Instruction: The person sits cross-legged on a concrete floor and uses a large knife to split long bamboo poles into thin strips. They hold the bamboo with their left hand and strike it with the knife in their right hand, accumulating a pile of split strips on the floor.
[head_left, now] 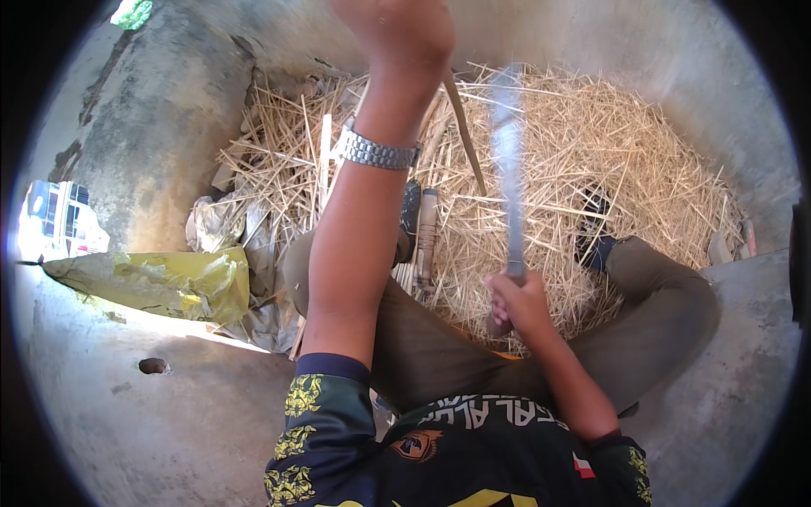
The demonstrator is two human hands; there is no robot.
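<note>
My right hand (519,306) is closed around the handle of a machete (511,182). Its long blade points away from me over the straw and is blurred toward the tip. My left arm stretches far forward, a metal-band watch (378,150) on it. At the top edge my left hand (399,29) is cut off by the frame, its fingers hidden. A thin brown stick (464,131) slants down from beside that wrist; whether the hand holds it cannot be seen. Between my feet, near the left shoe (410,218), stands a short wooden piece (427,228).
Dry straw and split strips (642,160) cover the floor between my legs and the curved concrete wall (182,110). To the left hangs a yellow plastic sheet (203,283) by crumpled pale sacking (266,245). My right shoe (596,232) rests in the straw.
</note>
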